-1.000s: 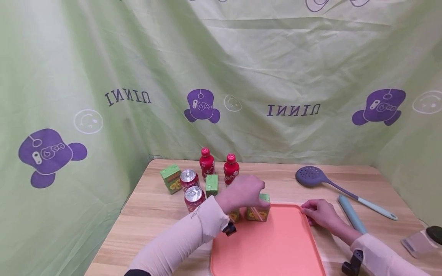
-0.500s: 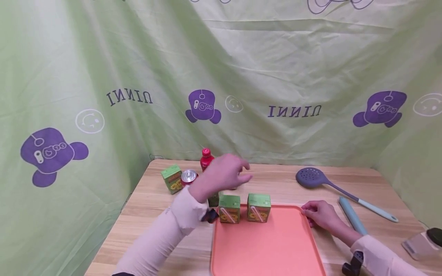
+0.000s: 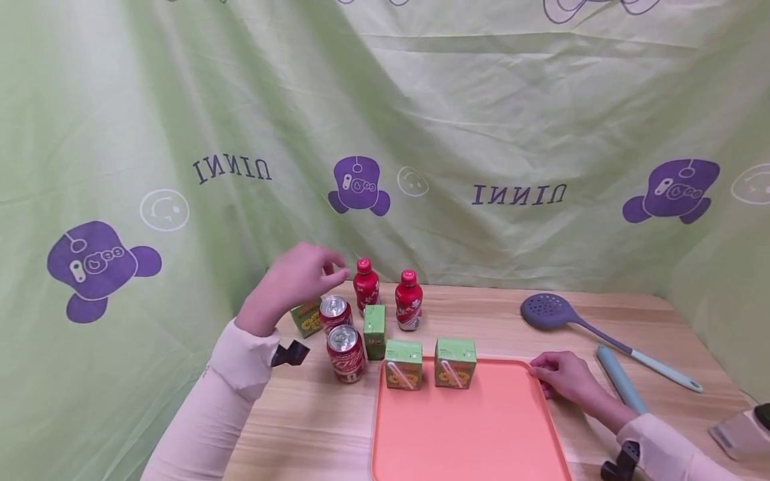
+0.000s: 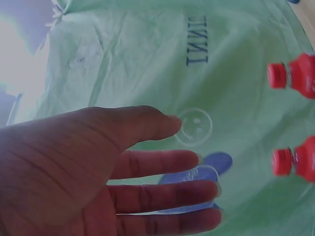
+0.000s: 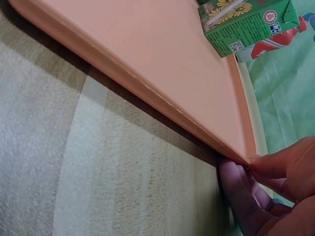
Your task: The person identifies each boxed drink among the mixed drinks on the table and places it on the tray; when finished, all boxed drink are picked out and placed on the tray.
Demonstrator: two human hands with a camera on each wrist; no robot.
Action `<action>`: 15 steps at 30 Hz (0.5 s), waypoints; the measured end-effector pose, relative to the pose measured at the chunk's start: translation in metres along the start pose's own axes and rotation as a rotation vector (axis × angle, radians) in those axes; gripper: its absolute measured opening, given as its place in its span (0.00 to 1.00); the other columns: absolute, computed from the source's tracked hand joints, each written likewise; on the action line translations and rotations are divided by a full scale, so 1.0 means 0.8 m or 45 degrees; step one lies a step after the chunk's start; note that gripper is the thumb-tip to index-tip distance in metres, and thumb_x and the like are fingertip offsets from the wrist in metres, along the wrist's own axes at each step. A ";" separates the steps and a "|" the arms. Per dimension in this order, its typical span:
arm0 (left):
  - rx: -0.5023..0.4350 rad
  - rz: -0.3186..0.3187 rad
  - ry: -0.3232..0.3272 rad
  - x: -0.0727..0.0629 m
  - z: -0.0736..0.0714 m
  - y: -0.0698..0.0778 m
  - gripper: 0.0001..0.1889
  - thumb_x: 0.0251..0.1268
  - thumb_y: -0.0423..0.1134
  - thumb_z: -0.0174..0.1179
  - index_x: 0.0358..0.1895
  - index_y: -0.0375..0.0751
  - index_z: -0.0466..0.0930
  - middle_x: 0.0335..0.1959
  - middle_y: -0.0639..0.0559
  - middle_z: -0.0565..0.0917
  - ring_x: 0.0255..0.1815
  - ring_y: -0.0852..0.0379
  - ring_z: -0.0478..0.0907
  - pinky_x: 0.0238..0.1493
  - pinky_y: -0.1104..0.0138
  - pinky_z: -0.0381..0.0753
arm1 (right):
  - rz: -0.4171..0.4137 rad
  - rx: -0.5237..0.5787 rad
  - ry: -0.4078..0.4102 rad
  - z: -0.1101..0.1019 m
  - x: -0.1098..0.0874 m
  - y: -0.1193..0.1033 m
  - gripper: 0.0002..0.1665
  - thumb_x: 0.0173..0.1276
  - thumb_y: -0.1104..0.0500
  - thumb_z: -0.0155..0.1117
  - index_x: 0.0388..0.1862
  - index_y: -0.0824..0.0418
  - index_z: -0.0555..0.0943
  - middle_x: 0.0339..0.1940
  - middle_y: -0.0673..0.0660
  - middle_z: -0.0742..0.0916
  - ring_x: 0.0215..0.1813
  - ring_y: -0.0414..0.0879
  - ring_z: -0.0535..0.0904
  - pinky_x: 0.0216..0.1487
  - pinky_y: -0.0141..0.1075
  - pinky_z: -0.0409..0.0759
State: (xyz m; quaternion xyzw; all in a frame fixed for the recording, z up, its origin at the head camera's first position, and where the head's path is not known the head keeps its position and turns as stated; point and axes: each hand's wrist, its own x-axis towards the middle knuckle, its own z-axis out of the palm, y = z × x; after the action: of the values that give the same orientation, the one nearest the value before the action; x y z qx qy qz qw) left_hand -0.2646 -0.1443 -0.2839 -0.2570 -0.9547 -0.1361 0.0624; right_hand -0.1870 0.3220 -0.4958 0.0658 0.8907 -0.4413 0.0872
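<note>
My left hand (image 3: 301, 280) hovers over the far left of the table, above a green drink carton (image 3: 307, 319) that it partly hides. Its fingers look extended and hold nothing in the left wrist view. My right hand (image 3: 565, 379) pinches the far right corner of the pink tray (image 3: 469, 434) between thumb and fingers. Two green drink cartons, a left one (image 3: 404, 365) and a right one (image 3: 455, 364), stand at the tray's far edge. Left of the tray are another green carton (image 3: 374, 332) and two red cans, one nearer (image 3: 346, 354) and one farther (image 3: 335, 312).
Two red bottles, a left one (image 3: 367, 286) and a right one (image 3: 409, 300), stand behind the cartons. On the right lie a slotted skimmer (image 3: 549, 311), a blue-grey rod (image 3: 621, 381) and a clear jar with a dark lid (image 3: 741, 433). A green printed curtain (image 3: 445, 120) surrounds the table.
My left hand has moved away from the right carton on the tray, passing left over the bottles to the far left carton. My right hand keeps its pinch on the tray corner.
</note>
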 end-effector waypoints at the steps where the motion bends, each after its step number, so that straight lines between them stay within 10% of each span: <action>1: 0.012 -0.007 0.005 -0.002 0.000 -0.005 0.13 0.68 0.49 0.61 0.46 0.47 0.88 0.35 0.51 0.89 0.32 0.58 0.82 0.32 0.64 0.80 | 0.003 -0.002 0.002 0.000 0.000 0.000 0.11 0.69 0.64 0.65 0.45 0.72 0.83 0.23 0.52 0.85 0.24 0.43 0.81 0.26 0.34 0.83; 15: 0.050 -0.204 -0.011 -0.006 0.010 -0.058 0.14 0.68 0.47 0.60 0.47 0.42 0.87 0.37 0.46 0.89 0.35 0.52 0.84 0.34 0.60 0.83 | 0.008 -0.041 0.016 0.000 0.000 -0.001 0.11 0.69 0.63 0.65 0.46 0.70 0.83 0.23 0.52 0.85 0.24 0.43 0.81 0.26 0.33 0.83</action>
State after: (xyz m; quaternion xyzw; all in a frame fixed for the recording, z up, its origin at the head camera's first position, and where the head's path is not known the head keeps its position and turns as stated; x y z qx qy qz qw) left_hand -0.2840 -0.1828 -0.3030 -0.1790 -0.9750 -0.1207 0.0524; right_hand -0.1870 0.3211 -0.4953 0.0698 0.8979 -0.4263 0.0841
